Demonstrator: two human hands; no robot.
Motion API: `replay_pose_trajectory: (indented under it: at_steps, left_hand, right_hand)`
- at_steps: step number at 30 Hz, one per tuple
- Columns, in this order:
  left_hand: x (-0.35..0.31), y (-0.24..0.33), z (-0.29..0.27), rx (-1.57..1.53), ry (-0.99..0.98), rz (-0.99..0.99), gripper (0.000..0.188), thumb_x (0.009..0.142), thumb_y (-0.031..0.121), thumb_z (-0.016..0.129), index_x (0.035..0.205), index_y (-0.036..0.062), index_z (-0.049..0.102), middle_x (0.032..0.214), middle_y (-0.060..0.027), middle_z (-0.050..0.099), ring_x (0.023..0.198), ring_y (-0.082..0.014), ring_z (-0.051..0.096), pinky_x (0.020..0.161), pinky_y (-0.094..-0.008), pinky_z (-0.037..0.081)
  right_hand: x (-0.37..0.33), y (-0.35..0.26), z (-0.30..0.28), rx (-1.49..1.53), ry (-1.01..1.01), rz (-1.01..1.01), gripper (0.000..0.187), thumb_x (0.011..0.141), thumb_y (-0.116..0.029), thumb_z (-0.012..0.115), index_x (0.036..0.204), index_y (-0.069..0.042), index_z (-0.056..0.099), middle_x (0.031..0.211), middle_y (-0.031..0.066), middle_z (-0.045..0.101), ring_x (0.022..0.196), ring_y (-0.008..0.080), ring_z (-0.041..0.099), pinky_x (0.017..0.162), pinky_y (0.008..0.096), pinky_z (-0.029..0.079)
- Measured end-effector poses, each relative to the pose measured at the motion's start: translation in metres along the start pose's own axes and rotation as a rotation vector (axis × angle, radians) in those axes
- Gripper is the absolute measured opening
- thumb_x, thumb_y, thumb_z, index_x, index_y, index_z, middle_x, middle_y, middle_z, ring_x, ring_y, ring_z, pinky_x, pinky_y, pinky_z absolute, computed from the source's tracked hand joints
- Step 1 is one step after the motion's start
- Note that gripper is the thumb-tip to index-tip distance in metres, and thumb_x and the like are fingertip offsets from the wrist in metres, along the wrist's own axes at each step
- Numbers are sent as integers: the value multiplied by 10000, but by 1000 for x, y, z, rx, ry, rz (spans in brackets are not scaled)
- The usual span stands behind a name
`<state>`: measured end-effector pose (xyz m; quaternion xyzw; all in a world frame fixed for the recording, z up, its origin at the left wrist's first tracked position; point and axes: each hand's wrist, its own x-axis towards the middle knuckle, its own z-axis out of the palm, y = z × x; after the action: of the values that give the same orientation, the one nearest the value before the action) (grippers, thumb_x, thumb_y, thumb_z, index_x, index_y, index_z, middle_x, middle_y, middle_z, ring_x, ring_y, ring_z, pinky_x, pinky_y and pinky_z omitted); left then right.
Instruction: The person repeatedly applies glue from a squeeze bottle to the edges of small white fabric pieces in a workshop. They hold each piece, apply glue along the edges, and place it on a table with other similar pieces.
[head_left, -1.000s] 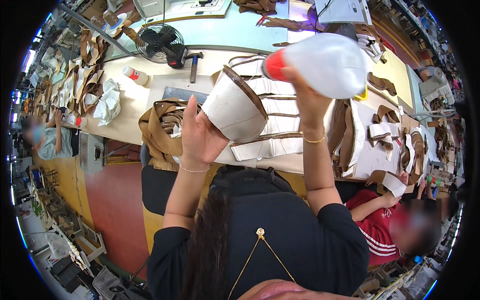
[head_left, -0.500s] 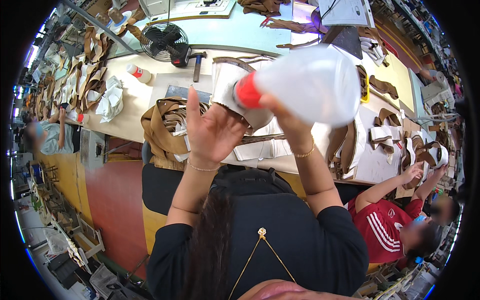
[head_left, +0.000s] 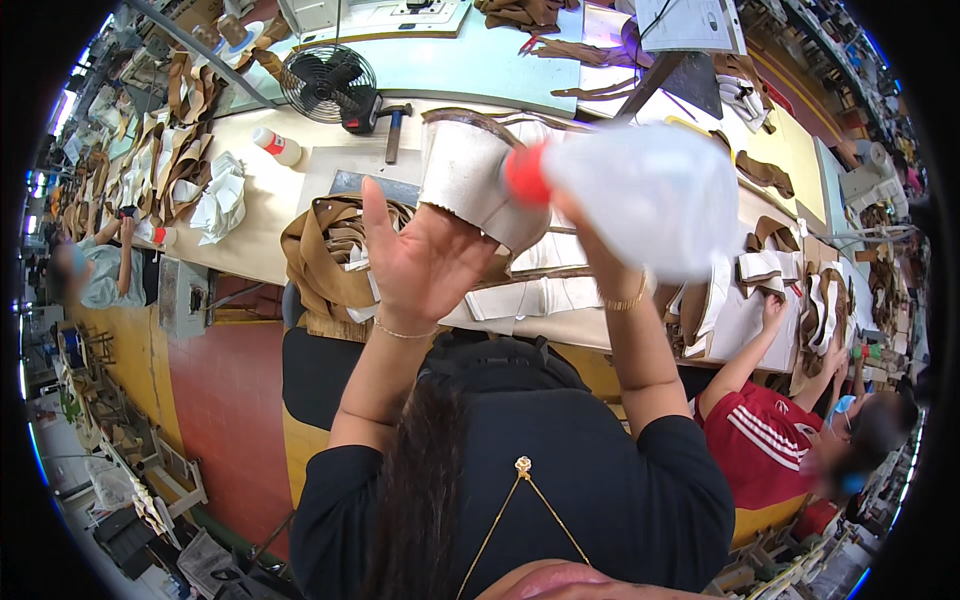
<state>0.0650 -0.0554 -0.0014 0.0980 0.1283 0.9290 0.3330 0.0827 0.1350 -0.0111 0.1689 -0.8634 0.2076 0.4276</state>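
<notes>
My right hand (head_left: 582, 222) grips a translucent white squeeze bottle (head_left: 645, 200) by its red-collared end and tips it sideways over a curved shoe upper piece (head_left: 470, 170). The bottle is blurred by motion. That piece shows a cream inner face and a brown edge. My left hand (head_left: 425, 250) bears it from below, palm up, with the thumb stretched out to the side; the other fingers are hidden under it. Just left of that hand lies a pile of brown leather pieces (head_left: 330, 265). More cream-lined pieces (head_left: 535, 298) lie on the table in front of me.
A hammer (head_left: 396, 130) and a black fan (head_left: 328, 82) are behind my left hand. A second bottle (head_left: 277, 146) stands by crumpled white pieces (head_left: 220, 205). At the right, a person in a red shirt (head_left: 755, 440) reaches over stacked pieces (head_left: 768, 265).
The bottle and my right hand have moved slightly right and down across the piece. My left hand stays almost still. The person in red has moved one hand down toward the nearer pieces.
</notes>
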Motion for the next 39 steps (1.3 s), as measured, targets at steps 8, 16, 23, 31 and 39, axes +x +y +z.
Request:
replay_pose_trajectory:
  at_steps: [8,16,23,31,39]
  left_hand:
    - [-4,-8,-1,306,135,-19,1012,739,797,259,1378,13,246,1380,-115,359,1276,-243,323,1071,-381,208]
    - [-10,33,16,14,-10,8,863,846,662,262,1376,-18,217,1394,-190,313,1282,-335,314,1060,-466,222]
    - [-16,16,11,54,158,3,781,890,600,229,1374,-12,221,1369,-190,343,1258,-330,347,1043,-458,265]
    - [-19,14,-5,52,122,-16,810,865,637,248,1364,0,272,1382,-170,346,1269,-328,337,1036,-467,270]
    - [-16,12,2,106,174,-2,818,855,645,269,1363,5,282,1371,-157,366,1262,-325,346,1033,-475,270]
  right_hand:
    - [34,-11,14,422,186,149,517,687,-185,790,1115,-31,543,1023,39,608,927,111,550,802,279,465]
    - [52,13,-25,697,611,468,239,718,-154,766,852,2,645,814,15,633,724,98,573,689,238,482]
    - [12,-40,-25,671,-68,435,362,749,-118,716,1074,-32,582,1000,55,603,922,166,574,825,310,463]
    - [33,-18,-10,869,352,496,251,770,-125,702,989,-18,641,903,33,653,773,117,621,675,246,512]
    - [44,-14,-13,612,392,331,257,687,-167,779,877,-27,678,813,33,666,706,123,618,653,247,505]
